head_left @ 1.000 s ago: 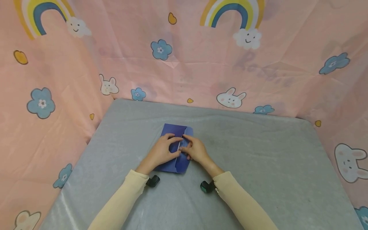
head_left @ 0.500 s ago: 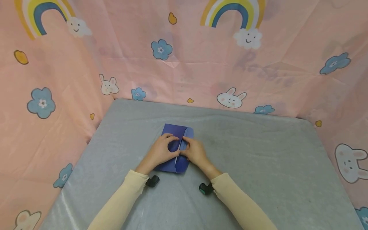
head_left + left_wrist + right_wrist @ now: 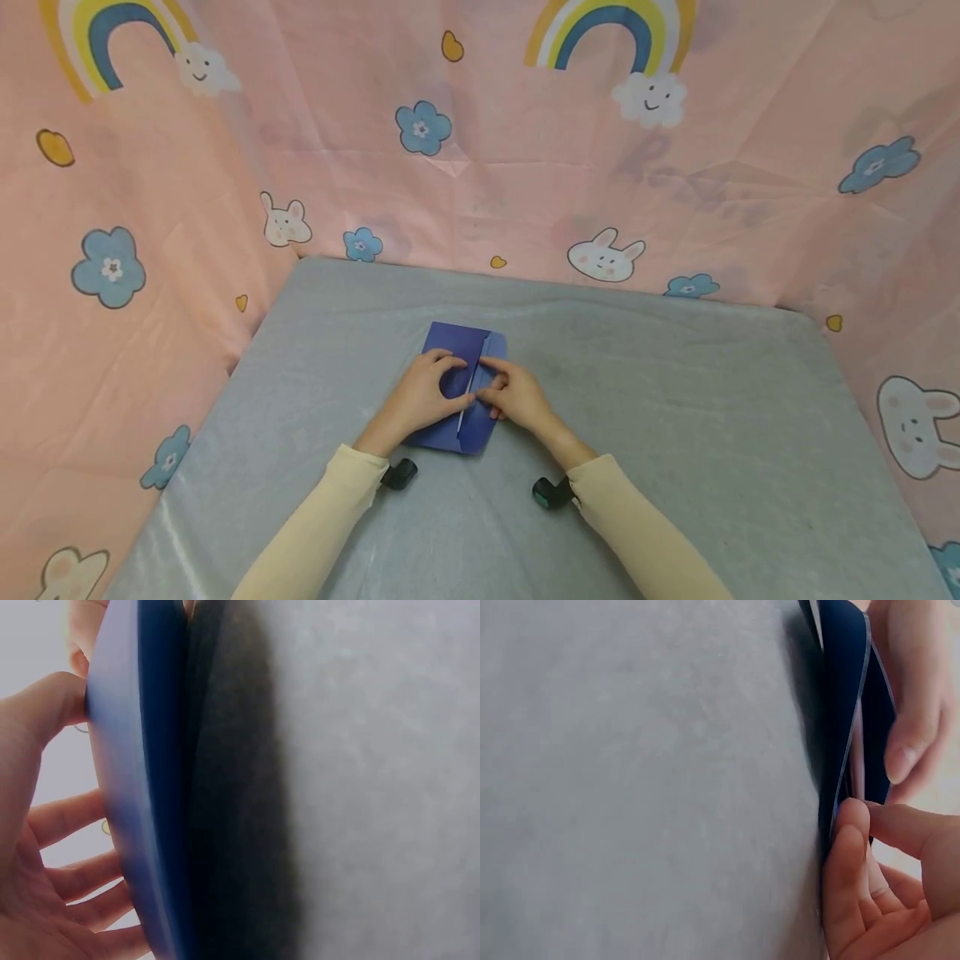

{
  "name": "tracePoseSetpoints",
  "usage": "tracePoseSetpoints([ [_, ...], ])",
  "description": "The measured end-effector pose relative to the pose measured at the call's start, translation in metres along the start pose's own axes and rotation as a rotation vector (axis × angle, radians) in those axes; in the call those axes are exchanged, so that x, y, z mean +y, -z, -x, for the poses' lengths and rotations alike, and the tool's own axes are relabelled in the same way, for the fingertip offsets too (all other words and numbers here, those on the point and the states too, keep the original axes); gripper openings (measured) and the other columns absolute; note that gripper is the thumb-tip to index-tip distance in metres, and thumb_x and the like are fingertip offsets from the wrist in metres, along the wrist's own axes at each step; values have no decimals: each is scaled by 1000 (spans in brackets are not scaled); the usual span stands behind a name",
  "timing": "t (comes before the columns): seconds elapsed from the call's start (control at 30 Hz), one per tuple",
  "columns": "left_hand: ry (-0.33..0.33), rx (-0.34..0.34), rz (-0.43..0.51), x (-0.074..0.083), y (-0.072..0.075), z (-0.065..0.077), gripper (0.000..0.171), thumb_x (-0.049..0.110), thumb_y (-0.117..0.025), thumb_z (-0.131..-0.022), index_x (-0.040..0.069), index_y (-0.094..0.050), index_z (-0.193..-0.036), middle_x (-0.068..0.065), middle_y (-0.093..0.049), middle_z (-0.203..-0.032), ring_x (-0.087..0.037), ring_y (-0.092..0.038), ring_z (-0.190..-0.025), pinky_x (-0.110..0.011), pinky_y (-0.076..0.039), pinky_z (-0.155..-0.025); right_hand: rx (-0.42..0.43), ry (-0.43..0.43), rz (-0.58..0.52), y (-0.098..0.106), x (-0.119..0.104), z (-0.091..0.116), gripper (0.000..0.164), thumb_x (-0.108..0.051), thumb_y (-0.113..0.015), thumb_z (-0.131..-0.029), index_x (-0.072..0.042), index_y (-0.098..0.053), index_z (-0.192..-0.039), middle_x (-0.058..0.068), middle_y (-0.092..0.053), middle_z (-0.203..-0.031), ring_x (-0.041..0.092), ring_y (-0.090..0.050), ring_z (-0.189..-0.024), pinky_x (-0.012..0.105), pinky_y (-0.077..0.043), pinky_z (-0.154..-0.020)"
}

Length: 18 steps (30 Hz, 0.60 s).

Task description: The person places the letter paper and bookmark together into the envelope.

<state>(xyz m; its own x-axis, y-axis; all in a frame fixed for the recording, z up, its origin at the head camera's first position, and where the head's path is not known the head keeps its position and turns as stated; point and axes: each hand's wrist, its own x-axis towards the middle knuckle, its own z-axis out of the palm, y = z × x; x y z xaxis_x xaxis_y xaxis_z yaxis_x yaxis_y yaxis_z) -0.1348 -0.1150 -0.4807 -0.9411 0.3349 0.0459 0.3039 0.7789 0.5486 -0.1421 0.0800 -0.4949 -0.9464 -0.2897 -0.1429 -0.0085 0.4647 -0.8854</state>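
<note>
A blue envelope [image 3: 459, 335] lies on the grey cloth with its lighter flap [image 3: 495, 343] folded out to the right. A thin white edge [image 3: 462, 410] shows along its mouth; what it belongs to is hidden inside. My left hand [image 3: 422, 393] rests on the envelope's body, fingers spread and gently bent, thumb near the mouth. My right hand [image 3: 521, 396] is at the flap side, index finger and thumb reaching to the mouth. In the right wrist view, thumb and fingertips [image 3: 853, 816] pinch at the envelope's edge; exactly which layer is unclear.
Grey cloth [image 3: 660, 433] covers the table. A pink curtain [image 3: 495, 192] printed with rainbows, flowers and rabbits stands behind and on both sides. A small black camera [image 3: 400, 473] sits at the left wrist and another camera [image 3: 552, 493] at the right.
My right hand moves a little left against the mouth, then back to the right, with thumb and index finger parting somewhat. My left hand and the envelope stay nearly still.
</note>
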Motion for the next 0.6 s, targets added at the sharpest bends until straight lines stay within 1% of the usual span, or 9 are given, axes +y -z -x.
tracePoseSetpoints([
  [0.13, 13, -13, -11, 1, 0, 1, 55, 43, -76, -83, 16, -64, -130, -13, -54, -141, -35, -50, -132, -52, -44, -108, -17, 6, -53, 10, -2, 5, 58, -6, -69, -90, -5, -50, -144, 11, -69, -69, 11, -58, -46, 28, -51, -46],
  [0.3, 10, -15, -23, 2, -1, 2, 55, 44, -75, -84, 16, -64, -130, -14, -53, -142, -35, -49, -133, -51, -44, -109, 15, 23, -82, 23, -1, 11, 56, -5, -68, -90, -4, -51, -143, 16, -69, -73, 13, -60, -47, 29, -52, -48],
  [0.43, 2, -4, -14, 2, -1, 3, 52, 42, -75, -85, 13, -65, -127, -15, -54, -142, -35, -49, -133, -50, -43, -109, 34, 35, -59, 29, 3, 16, 54, -4, -68, -90, -2, -52, -141, 18, -70, -74, 13, -59, -48, 28, -52, -49],
  [0.5, -7, 3, -10, 2, -1, 3, 49, 39, -76, -85, 12, -66, -125, -16, -54, -141, -36, -49, -133, -50, -43, -109, 28, 27, -33, 30, 4, 19, 51, -6, -67, -91, -2, -54, -140, 17, -70, -75, 13, -59, -49, 27, -52, -49],
  [0.6, -35, 11, -29, 0, -2, 3, 46, 34, -77, -85, 12, -66, -124, -16, -55, -140, -37, -50, -132, -50, -43, -109, 13, 6, 8, 29, 6, 23, 49, -8, -68, -91, -3, -56, -138, 12, -70, -74, 12, -59, -50, 27, -52, -51],
])
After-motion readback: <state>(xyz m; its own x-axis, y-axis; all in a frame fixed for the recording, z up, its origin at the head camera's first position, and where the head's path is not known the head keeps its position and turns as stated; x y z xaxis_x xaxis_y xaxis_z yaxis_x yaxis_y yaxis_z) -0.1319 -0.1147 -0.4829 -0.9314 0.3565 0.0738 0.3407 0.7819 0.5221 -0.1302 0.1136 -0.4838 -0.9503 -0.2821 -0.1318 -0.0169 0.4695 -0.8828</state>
